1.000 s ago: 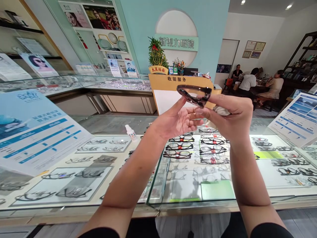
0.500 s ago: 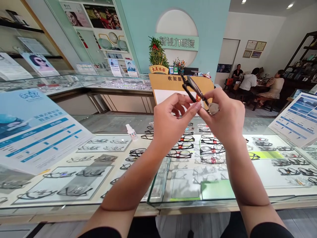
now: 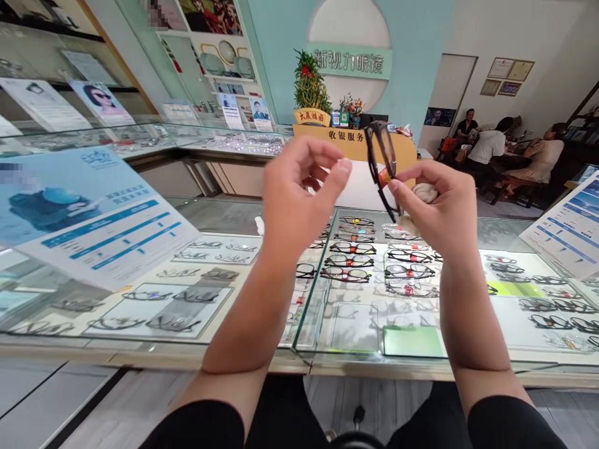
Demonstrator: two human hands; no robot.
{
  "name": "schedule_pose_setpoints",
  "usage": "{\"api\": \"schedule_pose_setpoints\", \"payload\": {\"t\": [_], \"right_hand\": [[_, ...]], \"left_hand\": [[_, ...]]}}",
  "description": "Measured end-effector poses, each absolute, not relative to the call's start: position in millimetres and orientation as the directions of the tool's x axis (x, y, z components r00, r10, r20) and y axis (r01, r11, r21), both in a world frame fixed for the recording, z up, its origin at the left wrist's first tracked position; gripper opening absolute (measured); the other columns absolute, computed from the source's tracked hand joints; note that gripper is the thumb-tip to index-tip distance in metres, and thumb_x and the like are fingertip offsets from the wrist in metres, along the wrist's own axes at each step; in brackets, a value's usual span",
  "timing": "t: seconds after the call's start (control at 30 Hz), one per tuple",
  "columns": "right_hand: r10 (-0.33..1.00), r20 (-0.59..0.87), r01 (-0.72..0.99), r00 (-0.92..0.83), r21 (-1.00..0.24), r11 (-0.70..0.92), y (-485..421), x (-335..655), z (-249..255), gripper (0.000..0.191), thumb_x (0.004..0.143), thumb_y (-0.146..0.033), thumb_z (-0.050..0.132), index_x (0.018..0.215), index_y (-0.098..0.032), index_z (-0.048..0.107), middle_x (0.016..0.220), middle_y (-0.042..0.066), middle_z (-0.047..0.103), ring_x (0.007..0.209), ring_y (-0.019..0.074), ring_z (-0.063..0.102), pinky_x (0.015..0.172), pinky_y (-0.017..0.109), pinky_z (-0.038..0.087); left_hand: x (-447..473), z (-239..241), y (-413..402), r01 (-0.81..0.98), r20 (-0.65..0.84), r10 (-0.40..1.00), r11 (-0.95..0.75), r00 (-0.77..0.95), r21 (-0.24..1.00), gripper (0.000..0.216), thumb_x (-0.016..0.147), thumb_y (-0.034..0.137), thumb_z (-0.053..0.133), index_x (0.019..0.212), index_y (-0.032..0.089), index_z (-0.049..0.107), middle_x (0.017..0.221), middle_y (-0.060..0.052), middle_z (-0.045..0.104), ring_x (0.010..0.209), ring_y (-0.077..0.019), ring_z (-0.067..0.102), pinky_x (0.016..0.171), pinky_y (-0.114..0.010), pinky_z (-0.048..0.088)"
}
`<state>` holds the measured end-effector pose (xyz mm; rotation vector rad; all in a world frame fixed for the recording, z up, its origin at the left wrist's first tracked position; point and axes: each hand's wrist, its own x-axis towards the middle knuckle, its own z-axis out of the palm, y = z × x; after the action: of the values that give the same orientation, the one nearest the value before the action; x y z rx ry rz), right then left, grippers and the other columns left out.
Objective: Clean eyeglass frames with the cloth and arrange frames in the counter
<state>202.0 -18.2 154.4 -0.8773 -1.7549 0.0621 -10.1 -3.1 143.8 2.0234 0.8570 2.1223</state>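
Observation:
My right hand (image 3: 442,202) grips a pair of dark-framed eyeglasses (image 3: 373,159) between thumb and fingers. The frame is turned on end, and an orange-red label (image 3: 384,177) shows on its lens. A crumpled beige cloth (image 3: 425,192) is tucked in the same hand. To the left of the glasses, my left hand (image 3: 304,187) hovers apart from them, fingers loosely curled and nothing in its grasp. Both hands are above the glass display case (image 3: 327,365), where rows of eyeglasses (image 3: 349,262) lie.
A large blue-and-white card (image 3: 107,218) stands on the counter at left, another card (image 3: 568,231) at right. A white bottle (image 3: 259,226) is mostly hidden behind my left hand. Beyond are a cashier desk (image 3: 309,140) with a plant and seated people (image 3: 489,153).
My left hand has let go of the glasses and moved left. My right hand keeps them, now tilted more upright. The view has shifted a little.

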Motion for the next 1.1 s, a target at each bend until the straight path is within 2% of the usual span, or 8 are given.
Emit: {"api": "schedule_pose_setpoints", "payload": {"t": [0.1, 0.2, 0.3, 0.4, 0.53, 0.73, 0.93, 1.1], "right_hand": [[0.586, 0.805, 0.552, -0.091, -0.449, 0.703, -12, 207, 154, 0.024, 0.098, -0.040, 0.077, 0.087, -0.019, 0.074, 0.068, -0.003, 0.059, 0.058, 0.0107, 0.042, 0.059, 0.029, 0.032], [0.589, 0.804, 0.604, -0.087, -0.427, 0.673, -3, 211, 152, 0.023, 0.098, -0.040, 0.076, 0.089, -0.020, 0.074, 0.072, -0.001, 0.064, 0.060, 0.0121, 0.046, 0.062, 0.030, 0.035], [0.623, 0.765, 0.652, -0.163, -0.390, 0.650, 6, 201, 143, 0.023, 0.101, -0.043, 0.072, 0.095, -0.021, 0.077, 0.071, -0.001, 0.065, 0.063, 0.0148, 0.052, 0.065, 0.031, 0.037], [0.704, 0.627, 0.716, -0.334, -0.317, 0.622, 14, 170, 125, 0.023, 0.102, -0.043, 0.070, 0.101, -0.023, 0.080, 0.067, -0.001, 0.067, 0.066, 0.0179, 0.059, 0.068, 0.030, 0.038], [0.824, 0.316, 0.824, -0.471, -0.176, 0.538, 26, 112, 99, 0.024, 0.105, -0.042, 0.064, 0.112, -0.027, 0.082, 0.089, 0.004, 0.082, 0.088, 0.0241, 0.074, 0.075, 0.030, 0.044], [0.776, 0.022, 0.776, -0.631, 0.050, 0.629, 57, 41, 68, 0.032, 0.110, -0.038, 0.058, 0.124, -0.023, 0.082, 0.125, 0.014, 0.085, 0.123, 0.0297, 0.077, 0.097, 0.035, 0.054], [0.770, -0.136, 0.762, -0.623, 0.115, 0.637, 82, 5, 46, 0.029, 0.101, -0.021, 0.066, 0.123, -0.014, 0.084, 0.129, 0.021, 0.083, 0.125, 0.0340, 0.078, 0.100, 0.038, 0.060], [0.776, -0.180, 0.770, -0.605, 0.117, 0.627, 88, -5, 40, 0.029, 0.099, -0.019, 0.069, 0.122, -0.015, 0.085, 0.132, 0.020, 0.083, 0.125, 0.0339, 0.078, 0.101, 0.039, 0.061]], "left_hand": [[-42, 141, -3, 0.353, 0.919, 0.352, -0.849, -0.175, 0.392, 0.019, 0.094, 0.029, 0.082, 0.088, 0.023, 0.065, 0.078, 0.004, 0.068, 0.069, -0.0105, 0.065, 0.065, -0.026, 0.051], [-85, 111, 0, 0.479, 0.896, 0.328, -0.761, -0.298, 0.438, 0.014, 0.087, 0.023, 0.079, 0.082, 0.022, 0.066, 0.076, 0.003, 0.068, 0.067, -0.0113, 0.062, 0.065, -0.027, 0.050], [-135, 57, 6, 0.601, 0.789, 0.507, -0.526, -0.346, 0.602, 0.011, 0.080, 0.026, 0.075, 0.076, 0.021, 0.067, 0.069, 0.003, 0.065, 0.063, -0.0128, 0.057, 0.064, -0.028, 0.048], [-179, 2, 13, 0.651, 0.564, 0.692, -0.177, -0.450, 0.738, 0.009, 0.082, 0.027, 0.069, 0.076, 0.021, 0.065, 0.064, 0.004, 0.060, 0.059, -0.0134, 0.051, 0.061, -0.027, 0.041], [-208, -40, 21, 0.732, 0.411, 0.742, 0.154, -0.529, 0.664, 0.010, 0.084, 0.025, 0.063, 0.075, 0.023, 0.062, 0.069, 0.000, 0.066, 0.068, -0.0191, 0.060, 0.069, -0.030, 0.042], [-213, -55, 32, 0.748, 0.398, 0.740, 0.209, -0.542, 0.630, 0.008, 0.086, 0.027, 0.063, 0.078, 0.024, 0.063, 0.082, -0.006, 0.076, 0.080, -0.0259, 0.068, 0.073, -0.034, 0.042], [-220, -59, 34, 0.732, 0.375, 0.751, 0.206, -0.544, 0.650, 0.009, 0.087, 0.025, 0.062, 0.079, 0.025, 0.059, 0.083, -0.004, 0.075, 0.079, -0.0249, 0.067, 0.071, -0.033, 0.042], [-222, -60, 34, 0.708, 0.367, 0.751, 0.184, -0.549, 0.682, 0.011, 0.085, 0.025, 0.063, 0.078, 0.025, 0.056, 0.079, -0.002, 0.071, 0.076, -0.0230, 0.064, 0.071, -0.033, 0.042]]}}
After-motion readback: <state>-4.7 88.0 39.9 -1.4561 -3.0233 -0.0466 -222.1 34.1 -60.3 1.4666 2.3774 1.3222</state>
